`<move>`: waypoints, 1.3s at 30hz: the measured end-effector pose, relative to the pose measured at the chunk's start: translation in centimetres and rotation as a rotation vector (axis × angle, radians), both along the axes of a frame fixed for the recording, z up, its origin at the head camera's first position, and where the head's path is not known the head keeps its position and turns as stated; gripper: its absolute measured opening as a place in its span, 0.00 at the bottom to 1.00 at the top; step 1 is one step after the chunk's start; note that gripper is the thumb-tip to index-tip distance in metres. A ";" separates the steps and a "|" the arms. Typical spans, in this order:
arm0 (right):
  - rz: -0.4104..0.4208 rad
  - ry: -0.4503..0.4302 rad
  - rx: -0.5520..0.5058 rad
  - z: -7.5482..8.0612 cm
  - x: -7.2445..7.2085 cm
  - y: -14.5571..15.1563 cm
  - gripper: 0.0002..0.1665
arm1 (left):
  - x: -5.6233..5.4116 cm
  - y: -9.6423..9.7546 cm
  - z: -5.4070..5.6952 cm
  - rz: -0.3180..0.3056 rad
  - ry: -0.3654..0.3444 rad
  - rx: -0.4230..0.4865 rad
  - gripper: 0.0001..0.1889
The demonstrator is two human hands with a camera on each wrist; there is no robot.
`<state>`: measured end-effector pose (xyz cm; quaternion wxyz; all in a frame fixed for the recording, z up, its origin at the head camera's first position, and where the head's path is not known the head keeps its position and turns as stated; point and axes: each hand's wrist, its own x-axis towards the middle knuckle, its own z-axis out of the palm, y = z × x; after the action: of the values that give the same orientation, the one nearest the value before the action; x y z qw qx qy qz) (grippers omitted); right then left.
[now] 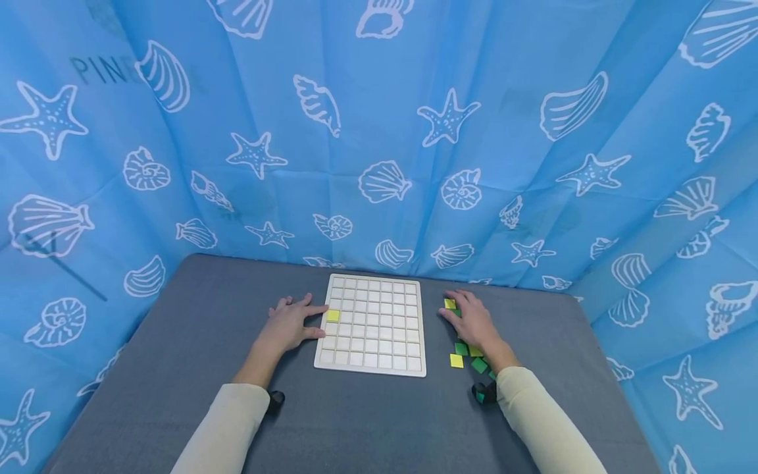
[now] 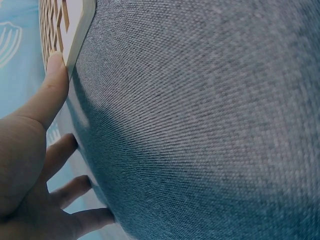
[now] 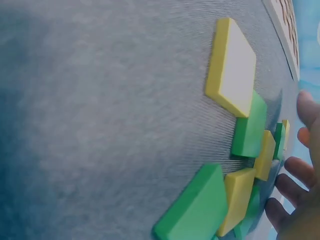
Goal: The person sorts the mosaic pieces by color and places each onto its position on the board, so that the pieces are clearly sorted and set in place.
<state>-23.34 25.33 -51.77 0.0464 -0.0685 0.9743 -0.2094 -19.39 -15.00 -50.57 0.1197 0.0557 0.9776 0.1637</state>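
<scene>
Sleeves point(image 1: 220, 428) of cream colour reach in over the near part of the grey table point(image 1: 379, 428), and a black band point(image 1: 276, 401) shows beside each cuff. Farther in, toward the right edge of the table, loose tiles point(image 1: 480, 365) of green and yellow lie in an uneven group. Over the far end of this group is the right hand point(image 1: 472, 322), its fingers somewhat bent and apart from one another; whether they touch a tile there, one cannot tell. The left hand point(image 1: 288, 326) is spread, and its thumb and forefinger rest on the left edge of a pale board point(image 1: 374, 360) with square cells. This board lies flat near the middle of the table's far edge. One yellow tile point(image 1: 333, 316) sits in the board's leftmost column, about halfway along, close to the forefinger. Behind the far edge hangs a blue curtain point(image 1: 379, 131) with white shells and starfish.
</scene>
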 end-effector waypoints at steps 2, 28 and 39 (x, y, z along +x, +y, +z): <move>-0.005 0.004 -0.004 0.0 -0.1 0.1 0.33 | 0.0 -0.1 -0.1 0.004 -0.001 0.006 0.35; -0.158 0.051 -0.121 -0.3 -0.5 -0.2 0.10 | 0.1 -0.3 0.0 -0.002 0.000 0.006 0.36; -0.154 0.060 -0.137 0.4 -0.3 -0.8 0.11 | -0.1 -0.3 0.2 -0.014 -0.009 0.025 0.36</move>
<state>-23.65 24.57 -51.34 -0.0038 -0.0026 0.9610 -0.2764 -19.49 -15.32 -50.39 0.1246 0.0632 0.9745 0.1755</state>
